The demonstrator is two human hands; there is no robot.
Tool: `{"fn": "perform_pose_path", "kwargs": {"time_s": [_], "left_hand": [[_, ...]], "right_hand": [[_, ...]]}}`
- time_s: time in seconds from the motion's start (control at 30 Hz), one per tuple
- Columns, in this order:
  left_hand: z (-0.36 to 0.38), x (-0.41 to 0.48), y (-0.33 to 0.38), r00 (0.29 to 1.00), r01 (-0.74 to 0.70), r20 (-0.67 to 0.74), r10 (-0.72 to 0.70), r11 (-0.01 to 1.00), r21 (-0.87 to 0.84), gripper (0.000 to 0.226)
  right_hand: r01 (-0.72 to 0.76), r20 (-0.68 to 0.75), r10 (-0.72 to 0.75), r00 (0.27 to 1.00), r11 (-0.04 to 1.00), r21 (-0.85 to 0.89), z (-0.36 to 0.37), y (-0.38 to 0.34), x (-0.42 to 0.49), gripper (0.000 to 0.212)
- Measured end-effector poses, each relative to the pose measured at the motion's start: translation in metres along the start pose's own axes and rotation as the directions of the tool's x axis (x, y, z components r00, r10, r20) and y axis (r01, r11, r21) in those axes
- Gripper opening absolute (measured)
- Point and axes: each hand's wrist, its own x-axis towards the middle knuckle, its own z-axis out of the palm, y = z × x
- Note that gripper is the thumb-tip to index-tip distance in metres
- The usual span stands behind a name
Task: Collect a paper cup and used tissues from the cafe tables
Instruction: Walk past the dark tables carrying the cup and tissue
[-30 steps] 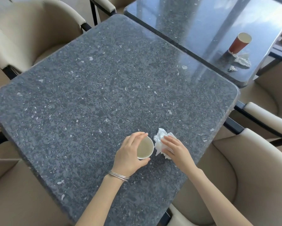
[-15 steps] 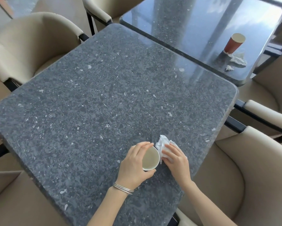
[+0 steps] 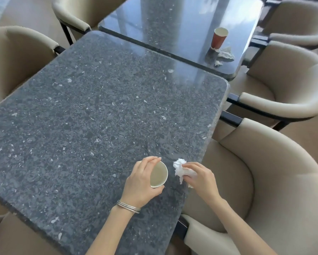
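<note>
My left hand (image 3: pixel 141 183) is wrapped around a paper cup (image 3: pixel 159 174), whose pale inside faces me; the cup is tilted over the near table (image 3: pixel 92 115). Just right of it my right hand (image 3: pixel 200 178) holds a crumpled white tissue (image 3: pixel 181 169), a small gap away from the cup's rim. On the far table (image 3: pixel 172 21) a red paper cup (image 3: pixel 218 38) stands upright near the right edge. Beside it lie a crumpled tissue (image 3: pixel 226 54) and a smaller scrap (image 3: pixel 218 63).
Beige armchairs surround both tables: one close on my right (image 3: pixel 275 181), another behind it (image 3: pixel 290 85), more on the left (image 3: pixel 13 57) and at the back (image 3: pixel 77 13). Dark metal chair frames (image 3: pixel 229 119) stick out near the near table's right edge.
My right hand has lifted the tissue slightly and drawn it a little away from the cup. The view has shifted, so both hands sit lower in the frame.
</note>
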Motion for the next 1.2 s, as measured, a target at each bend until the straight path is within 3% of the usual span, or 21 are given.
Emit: {"fn": "perform_pose_path", "kwargs": {"time_s": [0.1,0.33,0.6,0.93,1.2], "left_hand": [[0.008,0.003,0.022,0.999,-0.047,0.023,0.047,0.999,0.010,0.076],[0.047,-0.005,0.112,0.978,-0.196,0.068,0.198,0.980,-0.037,0.076],[0.131,-0.064,0.244,0.947,-0.290,0.122,0.298,0.954,-0.078,0.074],[0.220,-0.129,0.392,0.934,-0.324,0.145,0.327,0.945,-0.045,0.067],[0.245,-0.115,0.438,0.927,-0.317,0.219,0.305,0.948,0.023,0.069]], "right_hand": [[-0.083,-0.033,0.087,0.996,0.991,0.107,-0.034,0.004,-0.020,0.032],[-0.121,-0.143,0.154,0.978,0.969,0.217,-0.120,0.037,-0.091,0.033],[-0.181,-0.185,0.252,0.950,0.925,0.334,-0.219,0.121,-0.210,0.034],[-0.202,-0.233,0.262,0.937,0.946,0.253,-0.335,0.222,-0.329,0.033],[-0.217,-0.281,0.292,0.914,0.938,0.270,-0.377,0.262,-0.343,0.032]]}}
